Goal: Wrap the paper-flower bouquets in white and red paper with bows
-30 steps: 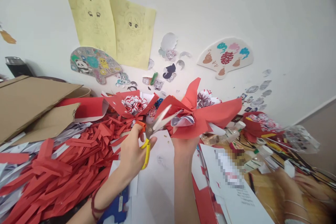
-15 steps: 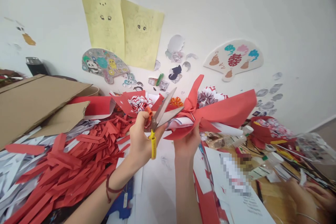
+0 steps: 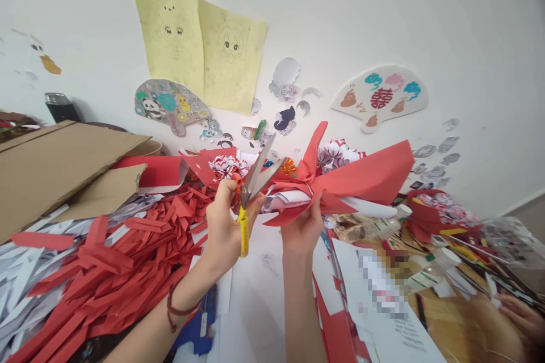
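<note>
My left hand [image 3: 227,224] grips a pair of scissors [image 3: 256,178] with an orange and a yellow handle loop. Their blades are spread apart, pointing up and to the right. My right hand [image 3: 303,226] is closed from below around a gathered bundle of red and white paper [image 3: 353,178]. This bundle is pinched in at its middle and fans out on both sides, with white paper showing inside the red. The blade tips are a little left of the bundle; whether they touch it I cannot tell.
Folded red paper strips [image 3: 114,255] and white strips [image 3: 21,278] heap up on the left, below cardboard sheets [image 3: 59,164]. White paper [image 3: 255,295] lies under my arms. Red-and-white paper flowers [image 3: 230,166] stand along the wall. At right, another person's hand [image 3: 522,315] is near bottles and clutter.
The scissors in my left hand have moved slightly left and down, away from the bundle. My right hand and the bundle have barely shifted. The other person's hands at right have moved.
</note>
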A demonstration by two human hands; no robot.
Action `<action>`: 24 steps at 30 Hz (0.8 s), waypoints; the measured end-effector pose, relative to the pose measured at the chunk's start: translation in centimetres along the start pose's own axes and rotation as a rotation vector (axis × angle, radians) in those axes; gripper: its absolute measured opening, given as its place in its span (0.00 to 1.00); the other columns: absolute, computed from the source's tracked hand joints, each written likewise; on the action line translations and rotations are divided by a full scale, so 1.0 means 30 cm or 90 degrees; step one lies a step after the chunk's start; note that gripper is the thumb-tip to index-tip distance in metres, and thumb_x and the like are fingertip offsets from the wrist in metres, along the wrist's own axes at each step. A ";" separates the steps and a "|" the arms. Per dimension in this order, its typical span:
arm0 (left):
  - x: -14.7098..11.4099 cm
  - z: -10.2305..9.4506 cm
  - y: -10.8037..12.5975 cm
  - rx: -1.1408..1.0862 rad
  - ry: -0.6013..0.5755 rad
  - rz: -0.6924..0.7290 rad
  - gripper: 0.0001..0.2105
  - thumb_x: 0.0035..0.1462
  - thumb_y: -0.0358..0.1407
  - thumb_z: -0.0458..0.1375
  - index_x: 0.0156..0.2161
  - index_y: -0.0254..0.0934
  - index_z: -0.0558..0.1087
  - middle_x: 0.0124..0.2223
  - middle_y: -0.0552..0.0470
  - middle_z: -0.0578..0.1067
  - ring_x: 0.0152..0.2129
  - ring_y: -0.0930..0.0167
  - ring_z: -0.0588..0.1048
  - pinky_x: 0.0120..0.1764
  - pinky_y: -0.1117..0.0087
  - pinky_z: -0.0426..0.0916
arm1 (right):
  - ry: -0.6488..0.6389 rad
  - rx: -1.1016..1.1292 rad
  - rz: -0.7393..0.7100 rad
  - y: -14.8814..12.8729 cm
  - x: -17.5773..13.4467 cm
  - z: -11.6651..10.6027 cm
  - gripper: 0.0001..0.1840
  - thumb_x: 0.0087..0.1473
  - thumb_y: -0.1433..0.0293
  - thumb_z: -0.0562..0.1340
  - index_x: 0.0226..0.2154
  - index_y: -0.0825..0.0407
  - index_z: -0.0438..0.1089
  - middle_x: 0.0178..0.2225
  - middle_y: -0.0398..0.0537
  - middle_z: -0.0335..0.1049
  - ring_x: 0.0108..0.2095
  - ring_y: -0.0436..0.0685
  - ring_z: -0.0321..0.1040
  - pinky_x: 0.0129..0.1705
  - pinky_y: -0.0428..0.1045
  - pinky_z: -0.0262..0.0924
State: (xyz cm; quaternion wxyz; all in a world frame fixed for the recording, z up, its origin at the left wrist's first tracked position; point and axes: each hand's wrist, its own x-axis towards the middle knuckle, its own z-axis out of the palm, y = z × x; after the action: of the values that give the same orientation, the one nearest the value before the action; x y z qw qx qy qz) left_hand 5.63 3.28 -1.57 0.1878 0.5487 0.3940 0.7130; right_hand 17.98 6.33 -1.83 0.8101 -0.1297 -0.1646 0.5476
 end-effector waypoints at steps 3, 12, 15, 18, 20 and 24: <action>0.002 -0.007 0.026 -0.036 -0.041 -0.027 0.15 0.52 0.40 0.66 0.36 0.40 0.62 0.31 0.57 0.71 0.24 0.76 0.65 0.30 0.74 0.62 | -0.014 -0.011 -0.003 0.004 -0.002 -0.002 0.15 0.59 0.60 0.61 0.46 0.47 0.73 0.43 0.44 0.76 0.48 0.57 0.72 0.59 0.60 0.62; -0.001 0.003 0.054 -0.079 -0.067 -0.072 0.14 0.55 0.38 0.63 0.36 0.40 0.60 0.34 0.55 0.72 0.27 0.75 0.68 0.32 0.74 0.62 | 0.009 0.001 -0.012 0.003 0.004 0.004 0.15 0.60 0.61 0.60 0.47 0.48 0.72 0.44 0.44 0.77 0.49 0.57 0.72 0.60 0.60 0.61; -0.002 -0.005 0.047 -0.003 -0.069 -0.061 0.13 0.55 0.40 0.62 0.37 0.40 0.60 0.34 0.56 0.71 0.25 0.76 0.66 0.30 0.74 0.61 | 0.069 -0.056 -0.022 -0.014 -0.006 0.030 0.15 0.61 0.60 0.58 0.46 0.48 0.72 0.45 0.43 0.76 0.51 0.56 0.72 0.60 0.58 0.63; -0.012 -0.039 0.035 0.122 -0.111 -0.032 0.14 0.55 0.40 0.61 0.39 0.40 0.60 0.32 0.57 0.67 0.23 0.75 0.64 0.29 0.73 0.61 | 0.203 -0.164 -0.017 -0.039 -0.017 0.065 0.16 0.59 0.58 0.58 0.43 0.50 0.73 0.43 0.43 0.77 0.50 0.57 0.72 0.58 0.59 0.66; -0.032 -0.069 0.021 0.209 -0.148 0.003 0.15 0.55 0.41 0.60 0.42 0.40 0.59 0.32 0.56 0.65 0.25 0.73 0.65 0.31 0.71 0.62 | 0.272 -0.204 -0.012 -0.056 -0.018 0.080 0.13 0.58 0.59 0.58 0.40 0.47 0.72 0.41 0.41 0.78 0.50 0.56 0.72 0.57 0.58 0.67; -0.099 -0.108 -0.020 0.382 -0.166 0.081 0.20 0.53 0.44 0.60 0.45 0.38 0.59 0.41 0.47 0.68 0.35 0.63 0.70 0.37 0.63 0.66 | 0.197 -0.041 0.019 -0.076 -0.015 0.072 0.07 0.54 0.62 0.56 0.34 0.36 0.70 0.41 0.33 0.78 0.56 0.51 0.68 0.60 0.51 0.65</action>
State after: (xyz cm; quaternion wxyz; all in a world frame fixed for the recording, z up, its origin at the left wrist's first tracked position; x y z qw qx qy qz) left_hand 3.48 0.43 -4.19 0.0220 0.6898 0.5242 0.4989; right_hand 18.85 5.14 0.98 0.8130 -0.2406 -0.0532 0.5276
